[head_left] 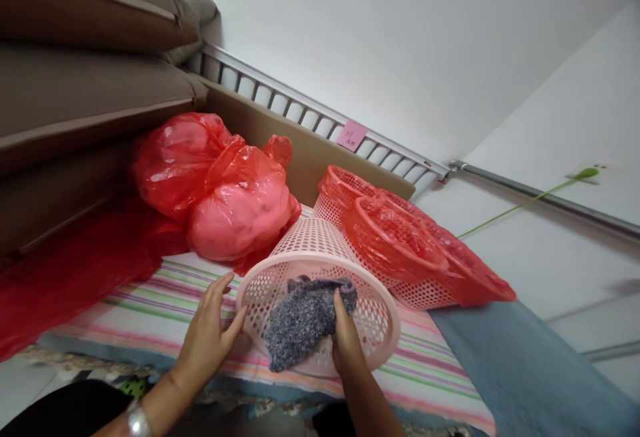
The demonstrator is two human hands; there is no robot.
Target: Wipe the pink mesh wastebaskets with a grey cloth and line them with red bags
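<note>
A pink perforated plastic basket lies tipped on the striped cloth, its mouth facing me. My right hand grips a fuzzy dark grey knit cloth by its upper right edge, thumb on top, in front of the basket's mouth. The cloth has a purplish edge along its top and hangs down to the left. I cannot tell whether it touches the basket's inner wall. At the left side of the rim is my left hand, fingers spread and holding nothing. Its thumb tip is at the rim; contact is unclear.
Red plastic bags with pink contents sit behind to the left. More pink baskets lined with red plastic stand at the right. Stacked brown cushions rise at the left. A metal railing runs along the white wall.
</note>
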